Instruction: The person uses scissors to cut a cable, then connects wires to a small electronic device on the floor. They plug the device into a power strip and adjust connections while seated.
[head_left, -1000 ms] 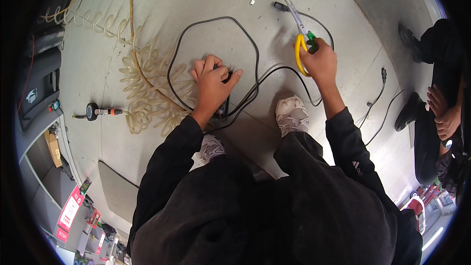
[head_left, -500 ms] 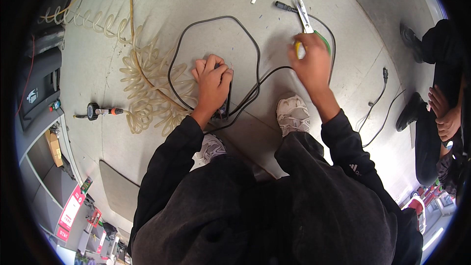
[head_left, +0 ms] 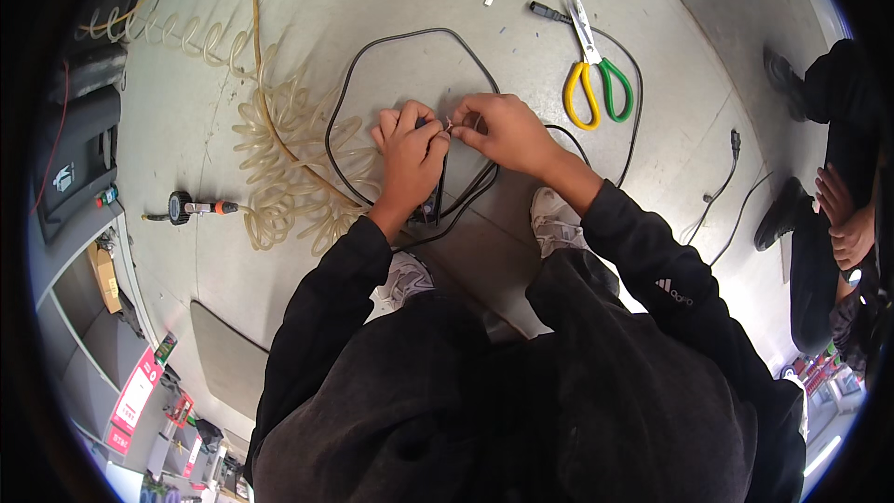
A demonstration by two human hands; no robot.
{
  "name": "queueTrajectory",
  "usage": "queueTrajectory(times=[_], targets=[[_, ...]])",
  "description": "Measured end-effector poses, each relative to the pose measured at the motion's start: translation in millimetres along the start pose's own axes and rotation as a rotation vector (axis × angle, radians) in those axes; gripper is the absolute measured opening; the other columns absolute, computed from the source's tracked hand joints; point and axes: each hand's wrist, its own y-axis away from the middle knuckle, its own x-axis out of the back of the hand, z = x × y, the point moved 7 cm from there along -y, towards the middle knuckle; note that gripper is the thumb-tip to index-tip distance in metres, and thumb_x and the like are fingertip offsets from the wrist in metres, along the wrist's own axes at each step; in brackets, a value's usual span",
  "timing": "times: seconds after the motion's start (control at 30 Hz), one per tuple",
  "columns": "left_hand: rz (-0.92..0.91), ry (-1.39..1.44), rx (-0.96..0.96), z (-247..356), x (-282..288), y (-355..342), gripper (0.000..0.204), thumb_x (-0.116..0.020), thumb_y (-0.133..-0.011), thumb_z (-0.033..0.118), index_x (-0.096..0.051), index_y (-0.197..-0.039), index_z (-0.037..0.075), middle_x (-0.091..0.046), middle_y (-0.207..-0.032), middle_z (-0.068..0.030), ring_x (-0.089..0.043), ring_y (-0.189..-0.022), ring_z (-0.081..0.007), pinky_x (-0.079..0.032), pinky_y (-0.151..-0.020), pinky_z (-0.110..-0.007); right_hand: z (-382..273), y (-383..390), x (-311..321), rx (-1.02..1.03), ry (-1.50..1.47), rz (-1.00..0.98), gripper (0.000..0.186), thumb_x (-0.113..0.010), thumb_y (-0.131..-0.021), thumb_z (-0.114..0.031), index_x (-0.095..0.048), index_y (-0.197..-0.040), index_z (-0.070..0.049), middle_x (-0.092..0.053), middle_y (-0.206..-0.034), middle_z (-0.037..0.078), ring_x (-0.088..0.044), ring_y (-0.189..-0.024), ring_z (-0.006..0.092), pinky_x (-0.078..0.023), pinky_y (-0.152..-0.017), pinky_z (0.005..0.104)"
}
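Thin coppery strands [head_left: 449,126] are pinched by left hand [head_left: 407,144], right hand [head_left: 512,133].
Yellow-and-green-looped metal scissors [head_left: 589,56] laid flat; black fabric sleeve [head_left: 643,256] white-printed.

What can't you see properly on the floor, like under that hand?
All in the head view:
- Black thing: mostly hidden by the left hand, so I can't tell what it is.
- Wire tips: too small to count, partly covered by the right hand.
- Tan hose: its far end is cut off by the top edge.
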Motion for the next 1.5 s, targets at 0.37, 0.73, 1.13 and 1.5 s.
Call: queueTrajectory(times=[0.37,0.73,1.13,1.5], targets=[[0.000,-0.039,-0.018,3,1,0,0.009,-0.072,-0.089,0.017,-0.074,-0.092,0.008,-0.062,-0.110,-0.0007,-0.047,-0.107,-0.0277,-0.030,-0.095,-0.045,-22,0,4,0.133,0.288,0.051,0.014,-0.075,-0.087,-0.025,-0.071,-0.090,-0.012,-0.072,-0.091,0.006,-0.072,-0.081,0.0335,-0.056,-0.068,0.0477],[-0.114,-0.092,-0.104,24,-8,-4,0.014,-0.066,-0.094,0.016,-0.067,-0.106,0.009,-0.060,-0.117,-0.0048,-0.048,-0.112,-0.0294,-0.032,-0.099,-0.048,46,2,-19,-0.193,-0.396,0.011,0.020,-0.072,-0.088,-0.022,-0.075,-0.082,-0.004,-0.065,-0.067,0.004,-0.058,-0.062,0.0147,-0.047,-0.060,0.0324],[-0.131,-0.049,-0.103,21,-9,-5,0.008,-0.062,-0.093,0.013,-0.062,-0.099,0.008,-0.059,-0.114,-0.0060,-0.048,-0.112,-0.0303,-0.032,-0.099,-0.047,49,9,-33,-0.683,-0.914,-0.064,0.019,-0.070,-0.087,-0.016,-0.066,-0.070,-0.009,-0.055,-0.067,-0.002,-0.048,-0.057,0.0101,-0.036,-0.053,0.0268],[-0.114,-0.018,-0.118,19,-8,0,0.007,-0.059,-0.098,0.013,-0.065,-0.099,0.009,-0.062,-0.113,-0.0032,-0.048,-0.111,-0.0285,-0.031,-0.100,-0.045,52,-20,108,-0.414,-0.813,0.312,0.020,-0.065,-0.094,-0.021,-0.066,-0.077,-0.009,-0.056,-0.069,-0.001,-0.048,-0.059,0.0113,-0.036,-0.055,0.0303]])
